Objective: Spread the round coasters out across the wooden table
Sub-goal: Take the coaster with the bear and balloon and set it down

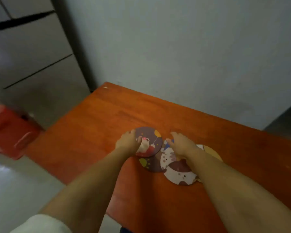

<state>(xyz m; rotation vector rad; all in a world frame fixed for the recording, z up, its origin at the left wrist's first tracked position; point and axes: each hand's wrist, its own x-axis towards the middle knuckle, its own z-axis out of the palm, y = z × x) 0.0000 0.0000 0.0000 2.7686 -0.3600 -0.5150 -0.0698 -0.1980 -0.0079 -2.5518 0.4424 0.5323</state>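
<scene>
Barely begun: round printed coasters (pixel 168 158) clustered, overlapping, mid orange wooden table (pixel 107 115). Left hand (pixel 127 143) pinching purple teapot-print coaster (pixel 149 142) at cluster's far-left edge; right hand (pixel 181 143) flat, fingers extended, atop cluster.

Coaster pile (pixel 168 158) partly hidden under right hand (pixel 181 143), yellow coaster (pixel 212 153) mostly covered by forearm, whole view blurred, red crate (pixel 5 128) cut off at left edge

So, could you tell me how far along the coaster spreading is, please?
Barely begun. The left hand grips the purple teapot coaster, drawn partly off the cluster. The right hand rests on the cat coaster. The remaining overlapping coasters still need spreading across the wooden table.
</scene>
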